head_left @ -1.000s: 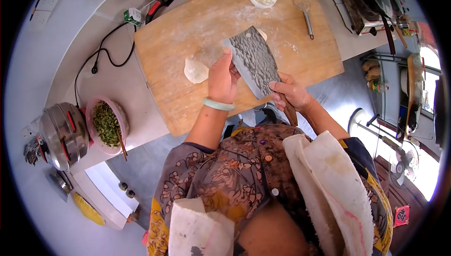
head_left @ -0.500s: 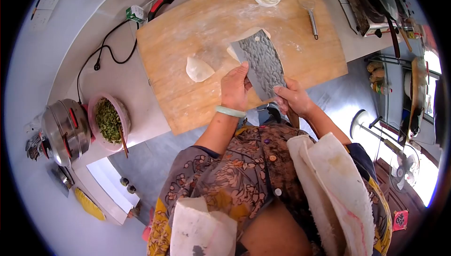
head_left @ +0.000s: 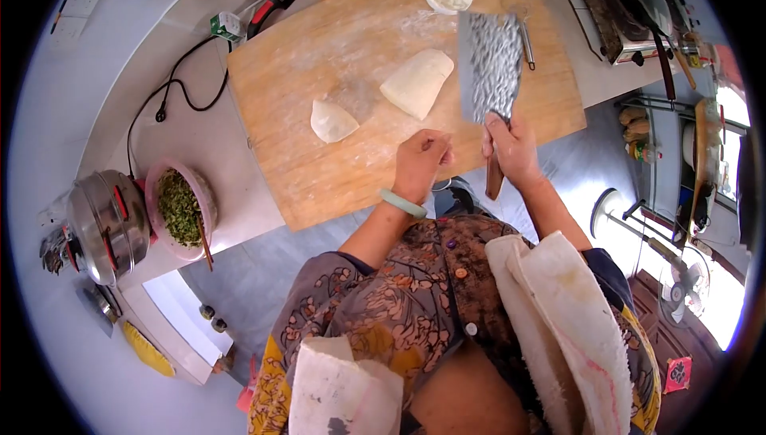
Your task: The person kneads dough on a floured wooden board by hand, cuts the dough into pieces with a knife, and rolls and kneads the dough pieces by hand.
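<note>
— Where's the light from?
— A bright opening between three and four o'clock, blown out to white, with sheen across the floor towards three o'clock
— Anything blurred?
— The cleaver, towards one o'clock, its face streaked with glints
— And the edges?
— Wide-angle bending bows the counter, and black swallows every corner

Room to pass runs along the left edge of the board; the large dough blocks its middle, the small dough lies left of that, the cleaver bars its right side.
</note>
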The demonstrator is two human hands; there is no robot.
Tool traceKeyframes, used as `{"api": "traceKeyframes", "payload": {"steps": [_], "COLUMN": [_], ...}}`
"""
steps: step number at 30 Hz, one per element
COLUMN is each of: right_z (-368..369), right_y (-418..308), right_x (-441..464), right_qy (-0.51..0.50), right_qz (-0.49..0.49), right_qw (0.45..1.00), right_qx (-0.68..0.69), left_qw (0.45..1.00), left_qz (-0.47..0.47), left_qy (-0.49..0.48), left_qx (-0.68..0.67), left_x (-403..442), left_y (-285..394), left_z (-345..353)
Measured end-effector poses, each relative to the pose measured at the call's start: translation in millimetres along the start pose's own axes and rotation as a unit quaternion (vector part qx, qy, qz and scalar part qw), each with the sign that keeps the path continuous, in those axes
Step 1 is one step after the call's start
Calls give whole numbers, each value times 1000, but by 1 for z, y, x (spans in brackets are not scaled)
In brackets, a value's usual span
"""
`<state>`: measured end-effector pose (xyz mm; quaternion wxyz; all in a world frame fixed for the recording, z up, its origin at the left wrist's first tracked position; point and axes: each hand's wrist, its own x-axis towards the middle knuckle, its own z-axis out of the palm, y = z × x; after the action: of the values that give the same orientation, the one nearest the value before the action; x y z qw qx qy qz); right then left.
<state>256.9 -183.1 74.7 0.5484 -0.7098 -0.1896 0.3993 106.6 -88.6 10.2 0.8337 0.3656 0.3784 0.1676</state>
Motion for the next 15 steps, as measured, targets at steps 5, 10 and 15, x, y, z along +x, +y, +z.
{"api": "traceKeyframes", "payload": {"steps": [5,10,15], "right_z": [-12,12,17], "right_y": [-15,-22,6], "right_x": [6,12,26], "right_qy": [8,-54,-76], "right_qz": [-110,-181,-219], "right_qw": [965,897,881], "right_qx": [-239,-400,-413], "left_qw": [864,797,797], "left_qz": [314,308,282], "left_qy": [164,141,142], "left_qx": [357,500,514], "left_x": [19,52,64], "left_y": [18,31,23], "left_z": [-23,-34,-33]}}
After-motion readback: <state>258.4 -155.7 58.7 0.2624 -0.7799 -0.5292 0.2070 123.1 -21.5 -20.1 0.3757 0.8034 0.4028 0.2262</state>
